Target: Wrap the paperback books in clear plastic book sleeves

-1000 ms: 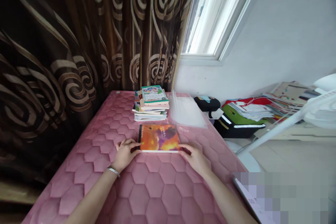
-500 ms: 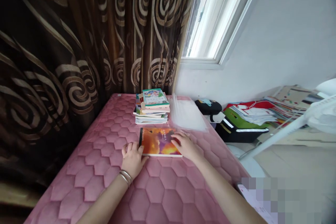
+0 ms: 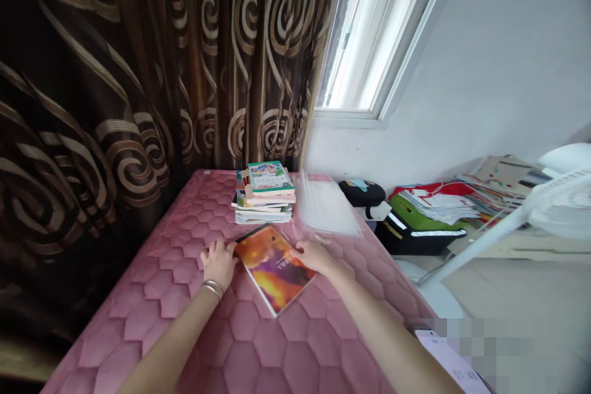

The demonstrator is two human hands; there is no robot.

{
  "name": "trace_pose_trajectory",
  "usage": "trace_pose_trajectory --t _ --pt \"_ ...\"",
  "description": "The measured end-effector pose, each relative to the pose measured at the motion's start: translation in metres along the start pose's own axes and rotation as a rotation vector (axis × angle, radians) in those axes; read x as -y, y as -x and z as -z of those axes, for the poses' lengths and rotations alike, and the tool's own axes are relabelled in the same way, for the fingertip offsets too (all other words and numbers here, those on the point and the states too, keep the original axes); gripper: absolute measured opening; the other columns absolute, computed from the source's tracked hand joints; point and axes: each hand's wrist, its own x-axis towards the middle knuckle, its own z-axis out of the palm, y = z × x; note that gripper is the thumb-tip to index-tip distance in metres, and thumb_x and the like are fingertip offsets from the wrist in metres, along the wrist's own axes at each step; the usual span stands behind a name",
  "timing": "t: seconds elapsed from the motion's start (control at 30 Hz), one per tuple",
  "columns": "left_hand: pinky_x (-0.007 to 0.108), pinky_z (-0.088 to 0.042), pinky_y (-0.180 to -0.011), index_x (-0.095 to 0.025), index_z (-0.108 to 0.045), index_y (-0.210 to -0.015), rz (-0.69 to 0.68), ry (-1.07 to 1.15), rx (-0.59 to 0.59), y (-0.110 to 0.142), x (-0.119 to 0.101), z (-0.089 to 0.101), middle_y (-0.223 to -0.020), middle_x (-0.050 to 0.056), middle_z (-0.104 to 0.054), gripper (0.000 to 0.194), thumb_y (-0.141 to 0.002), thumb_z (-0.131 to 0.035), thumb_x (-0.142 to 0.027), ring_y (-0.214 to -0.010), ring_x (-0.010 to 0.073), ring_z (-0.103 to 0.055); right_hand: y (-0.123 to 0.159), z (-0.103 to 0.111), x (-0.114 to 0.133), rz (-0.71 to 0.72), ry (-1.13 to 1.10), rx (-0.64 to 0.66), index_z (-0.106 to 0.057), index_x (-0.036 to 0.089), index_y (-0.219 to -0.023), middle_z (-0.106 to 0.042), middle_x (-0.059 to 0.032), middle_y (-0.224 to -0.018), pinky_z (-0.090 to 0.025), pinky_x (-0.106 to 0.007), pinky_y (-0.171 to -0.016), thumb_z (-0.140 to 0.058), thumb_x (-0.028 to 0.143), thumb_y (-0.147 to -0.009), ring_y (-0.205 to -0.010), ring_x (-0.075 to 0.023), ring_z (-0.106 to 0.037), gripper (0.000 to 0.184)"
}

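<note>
- Orange-purple paperback book [image 3: 275,269] lies face up on the pink quilted mattress [image 3: 253,345], between the two hands; askew, one corner pointing back toward the wearer.
- Right hand [image 3: 314,257]: grasping the book's right edge, thumb over the cover; the other fingers mostly hidden.
- Left hand [image 3: 220,265]: released, fingers spread on the mattress just beside the book's left corner; cannot tell if the thumb touches it.
- Silver bracelets [image 3: 213,287] on left wrist.
- Book stack [image 3: 264,215] beyond both hands, near the book's far end; green-bordered book [image 3: 271,177] on top.
- Clear plastic sleeves [image 3: 331,208] flat on the mattress, ahead of the right hand, right of the stack.
- Phone-like device [image 3: 441,354] beside the right forearm, partly pixelated.
- Well right of the right hand: black case [image 3: 362,193], black-and-green bag [image 3: 418,231], papers [image 3: 438,198], white fan [image 3: 566,203].
- Swirl-patterned curtain [image 3: 138,74] beyond the left hand.
</note>
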Motion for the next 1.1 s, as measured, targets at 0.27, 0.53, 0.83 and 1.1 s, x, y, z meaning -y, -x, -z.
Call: trace_pose_trajectory --t 0.27,0.53,0.83,1.1 --pt "0.041 -0.036 -0.083 -0.024 -0.067 -0.095 0.112 0.151 0.067 -0.040 -0.016 -0.024 -0.114 0.007 -0.064 0.019 -0.089 -0.050 -0.021 -0.109 0.0248 -0.053 0.034 -0.034 0.003 -0.128 -0.165 -0.167 -0.068 0.020 -0.092 -0.074 -0.0073 -0.094 -0.042 -0.024 -0.070 -0.045 0.035 -0.095 -0.089 -0.0196 -0.067 0.028" --pt "0.037 -0.035 -0.076 -0.026 -0.071 -0.092 0.152 0.210 0.119 -0.046 -0.029 -0.027 -0.107 0.005 -0.069 0.033 -0.092 -0.039 -0.018 -0.102 0.0233 -0.058 0.036 -0.042 0.004 -0.197 -0.285 -0.228 -0.071 0.022 -0.094 -0.075 -0.0059 -0.095 -0.045 -0.025 -0.069 -0.047 0.041 -0.091 -0.090 -0.0216 -0.069 0.030" --pt "0.029 -0.042 -0.077 -0.025 -0.071 -0.090 0.053 0.252 0.193 -0.032 -0.021 -0.021 -0.108 0.003 -0.070 0.030 -0.091 -0.043 -0.015 -0.100 0.0177 -0.063 0.034 -0.044 0.002 -0.182 -0.371 -0.238 -0.073 0.022 -0.100 -0.075 -0.0051 -0.098 -0.048 -0.025 -0.077 -0.046 0.041 -0.092 -0.092 -0.0213 -0.069 0.034" --pt "0.025 -0.045 -0.078 -0.025 -0.069 -0.092 -0.002 0.253 0.186 0.000 -0.016 -0.017 -0.105 0.004 -0.068 0.030 -0.092 -0.041 -0.015 -0.099 0.0154 -0.063 0.032 -0.039 0.007 -0.151 -0.360 -0.207 -0.072 0.022 -0.106 -0.074 -0.0076 -0.103 -0.048 -0.029 -0.082 -0.043 0.038 -0.094 -0.098 -0.0240 -0.068 0.036"
